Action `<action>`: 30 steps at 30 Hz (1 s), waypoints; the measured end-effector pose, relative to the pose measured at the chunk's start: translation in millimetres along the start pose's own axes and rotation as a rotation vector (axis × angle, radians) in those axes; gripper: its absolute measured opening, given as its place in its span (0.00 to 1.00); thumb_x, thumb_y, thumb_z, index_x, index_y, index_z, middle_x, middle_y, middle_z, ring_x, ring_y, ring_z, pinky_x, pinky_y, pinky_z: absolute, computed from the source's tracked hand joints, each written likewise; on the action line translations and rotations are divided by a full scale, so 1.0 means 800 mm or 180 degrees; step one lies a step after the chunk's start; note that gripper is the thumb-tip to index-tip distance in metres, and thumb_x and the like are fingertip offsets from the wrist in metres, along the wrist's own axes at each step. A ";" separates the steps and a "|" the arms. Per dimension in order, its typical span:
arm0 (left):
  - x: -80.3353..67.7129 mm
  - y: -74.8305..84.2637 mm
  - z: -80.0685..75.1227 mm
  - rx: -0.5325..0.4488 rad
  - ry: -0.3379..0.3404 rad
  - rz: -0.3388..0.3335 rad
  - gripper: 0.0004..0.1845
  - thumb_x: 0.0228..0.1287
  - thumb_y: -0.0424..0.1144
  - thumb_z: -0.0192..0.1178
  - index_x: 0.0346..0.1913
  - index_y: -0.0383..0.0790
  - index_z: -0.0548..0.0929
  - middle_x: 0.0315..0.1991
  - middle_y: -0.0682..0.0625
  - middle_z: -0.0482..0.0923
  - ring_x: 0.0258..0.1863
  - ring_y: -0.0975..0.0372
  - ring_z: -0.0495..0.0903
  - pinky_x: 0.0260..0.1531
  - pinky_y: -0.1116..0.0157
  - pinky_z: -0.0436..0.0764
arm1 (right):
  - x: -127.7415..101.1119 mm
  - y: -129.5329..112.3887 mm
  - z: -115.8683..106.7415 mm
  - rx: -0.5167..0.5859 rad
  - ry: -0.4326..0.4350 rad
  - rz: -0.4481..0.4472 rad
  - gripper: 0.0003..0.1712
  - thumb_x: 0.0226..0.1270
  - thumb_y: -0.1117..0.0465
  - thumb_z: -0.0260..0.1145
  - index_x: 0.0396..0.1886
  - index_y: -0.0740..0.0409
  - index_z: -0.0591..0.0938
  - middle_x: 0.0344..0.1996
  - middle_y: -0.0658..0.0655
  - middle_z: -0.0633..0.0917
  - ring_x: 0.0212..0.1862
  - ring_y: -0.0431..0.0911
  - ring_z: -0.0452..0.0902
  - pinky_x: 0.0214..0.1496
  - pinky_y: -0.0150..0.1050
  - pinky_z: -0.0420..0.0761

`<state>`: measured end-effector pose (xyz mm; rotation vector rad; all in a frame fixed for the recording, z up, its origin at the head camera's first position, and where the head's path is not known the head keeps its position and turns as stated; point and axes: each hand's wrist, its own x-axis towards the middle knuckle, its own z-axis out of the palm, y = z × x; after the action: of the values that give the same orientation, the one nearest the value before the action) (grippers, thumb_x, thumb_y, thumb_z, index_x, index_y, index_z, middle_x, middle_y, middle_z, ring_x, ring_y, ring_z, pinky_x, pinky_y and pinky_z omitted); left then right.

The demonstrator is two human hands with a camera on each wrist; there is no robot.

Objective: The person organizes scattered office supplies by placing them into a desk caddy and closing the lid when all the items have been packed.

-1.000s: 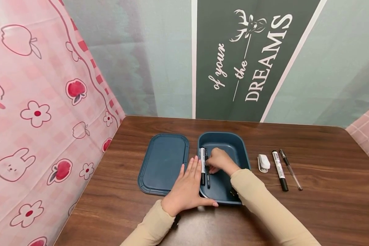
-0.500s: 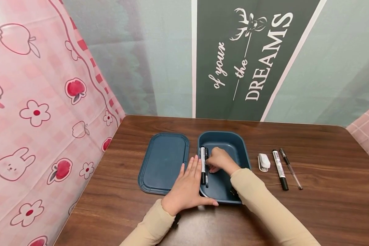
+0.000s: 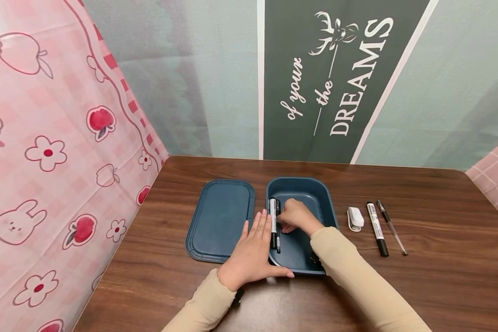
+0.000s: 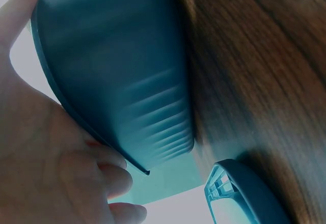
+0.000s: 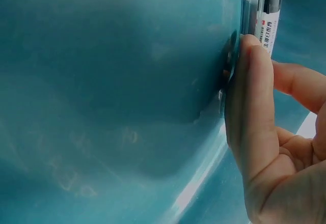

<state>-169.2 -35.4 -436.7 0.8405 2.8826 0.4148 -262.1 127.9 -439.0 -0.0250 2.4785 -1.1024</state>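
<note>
In the head view a dark blue box (image 3: 292, 264) stands uncovered, a marker (image 3: 273, 216) and a black gel pen (image 3: 278, 240) lying side by side along its left wall. My right hand (image 3: 298, 216) reaches inside, fingers bent, and pinches the pen close against the marker. The right wrist view has thumb and finger at the pen, with the marker's white label (image 5: 269, 33) beside it. My left hand (image 3: 251, 258) rests along the box's left wall, fingers straight and thumb spread along the front rim. From the left wrist, the box's outer wall (image 4: 117, 56) shows with the palm beside it.
The matching blue lid (image 3: 222, 221) lies left of the box. On the right are a small white stapler (image 3: 355, 218), a second marker (image 3: 376, 229) and a clear-barrelled pen (image 3: 392, 228). Partly behind the right sleeve, a small dark thing (image 3: 314, 258) sits in the box's front corner.
The pen's near end has swung slightly left, so the pen now lies straighter beside the marker. Both hands have stayed in almost the same place.
</note>
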 end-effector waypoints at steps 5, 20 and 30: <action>0.000 -0.001 0.001 0.0003 -0.0003 0.0003 0.68 0.43 0.78 0.55 0.74 0.32 0.43 0.75 0.40 0.34 0.73 0.52 0.37 0.68 0.48 0.48 | 0.003 0.000 0.002 -0.0014 0.0063 0.0062 0.12 0.56 0.71 0.63 0.14 0.69 0.81 0.12 0.58 0.81 0.16 0.45 0.81 0.22 0.35 0.81; 0.001 -0.001 0.003 0.0005 0.0067 0.0016 0.68 0.41 0.79 0.55 0.74 0.32 0.43 0.75 0.40 0.36 0.73 0.53 0.36 0.67 0.48 0.48 | 0.003 0.003 -0.002 0.0215 0.0195 0.0003 0.11 0.54 0.72 0.64 0.14 0.69 0.81 0.11 0.57 0.81 0.15 0.43 0.80 0.22 0.36 0.81; 0.000 -0.001 0.002 0.0022 0.0054 0.0021 0.68 0.42 0.79 0.54 0.74 0.32 0.43 0.75 0.39 0.36 0.73 0.51 0.38 0.67 0.47 0.49 | 0.005 0.007 -0.009 0.0641 0.0176 -0.0078 0.08 0.54 0.72 0.65 0.18 0.73 0.82 0.11 0.57 0.81 0.15 0.42 0.79 0.21 0.35 0.81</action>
<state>-169.0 -35.7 -438.2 0.8518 2.8993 0.4148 -267.3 136.1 -440.1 0.0351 2.4081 -1.3752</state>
